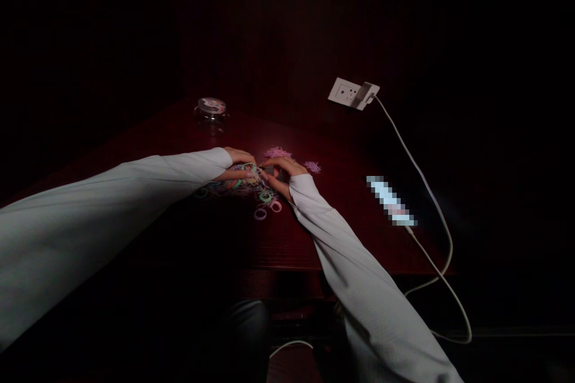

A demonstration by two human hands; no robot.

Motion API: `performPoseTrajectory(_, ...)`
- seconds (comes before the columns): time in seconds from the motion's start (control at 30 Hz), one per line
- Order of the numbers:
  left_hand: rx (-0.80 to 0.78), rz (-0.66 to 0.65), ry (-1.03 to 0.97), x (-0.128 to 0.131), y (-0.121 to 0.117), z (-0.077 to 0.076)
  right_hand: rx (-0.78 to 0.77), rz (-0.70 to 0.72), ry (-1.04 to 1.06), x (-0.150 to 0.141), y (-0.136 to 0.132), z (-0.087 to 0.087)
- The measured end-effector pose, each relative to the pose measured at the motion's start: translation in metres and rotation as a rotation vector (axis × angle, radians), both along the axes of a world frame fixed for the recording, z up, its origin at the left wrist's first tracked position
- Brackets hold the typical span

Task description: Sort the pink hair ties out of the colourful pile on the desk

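Observation:
My left hand (236, 164) is closed around part of a tangle of colourful hair ties (248, 169), green, yellow and pale strands showing between thumb and fingers. Fingertips of my right hand (284, 169) meet the right side of that tangle in a pinch; what exactly they grip is too small to make out. Below the hands, a green ring, a purple hair tie (260, 214) and a pink hair tie (276, 207) lie on the dark red table (269, 245). Just beyond my right hand sits a heap of thin pink bands (277, 152), with a smaller purple-pink heap (312, 166) to its right.
A clear round jar (212, 114) with a patterned lid stands at the back left. To the right lies a phone (390, 200), its screen blurred out. A white cable (422, 173) loops past the table's right edge from a charger in the wall socket (345, 93).

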State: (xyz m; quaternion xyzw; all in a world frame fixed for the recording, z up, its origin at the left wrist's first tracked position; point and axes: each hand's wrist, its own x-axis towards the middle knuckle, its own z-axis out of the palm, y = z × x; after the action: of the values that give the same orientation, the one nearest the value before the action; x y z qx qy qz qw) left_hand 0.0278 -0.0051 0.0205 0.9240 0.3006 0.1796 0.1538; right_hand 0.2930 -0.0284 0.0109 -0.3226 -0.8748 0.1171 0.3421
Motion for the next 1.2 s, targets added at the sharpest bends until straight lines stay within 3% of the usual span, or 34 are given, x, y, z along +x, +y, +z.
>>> performPoseTrajectory(0.27, -0.028, -0.015, -0.004, -0.002, 0.001, -0.001, -0.004, -0.075, -0.003, -0.005, 0.018, -0.014)
performPoseTrajectory(0.5, 0.007, 0.031, -0.040, 0.001, -0.001, -0.006, 0.019, -0.048, 0.040, -0.003, 0.020, -0.019)
performPoseTrajectory(0.9, -0.023, -0.005, -0.009, -0.003, 0.007, -0.006, -0.034, -0.060, 0.109, 0.005, 0.008, -0.001)
performPoseTrajectory(1.07, -0.015, 0.007, -0.005, 0.000, 0.001, -0.001, -0.018, -0.117, 0.154, 0.010, 0.024, -0.009)
performPoseTrajectory(1.2, 0.020, 0.005, 0.006, 0.001, -0.001, -0.001, 0.022, -0.211, 0.138, 0.031, 0.043, -0.010)
